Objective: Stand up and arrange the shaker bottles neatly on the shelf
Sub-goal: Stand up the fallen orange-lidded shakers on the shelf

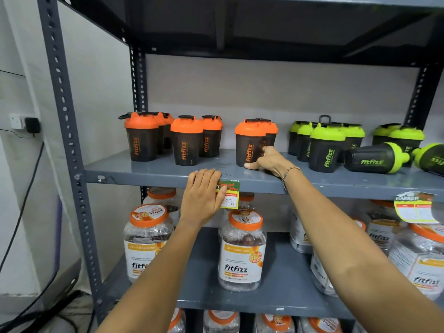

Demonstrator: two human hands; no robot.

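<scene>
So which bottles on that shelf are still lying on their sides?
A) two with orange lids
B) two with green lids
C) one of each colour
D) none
B: the two green-lidded bottles at the shelf's far right lie on their sides; every orange-lidded one stands upright.

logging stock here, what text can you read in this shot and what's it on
"fitfizz": orange-lidded shaker bottles, green-lidded shaker bottles, and jars below.
"ORANGE FLAVOUR": same jar's label, faint.
"Special Offer": price tag on the shelf edge; the handwritten price isn't clearly readable.
Sticker at right: too blurred.
</scene>
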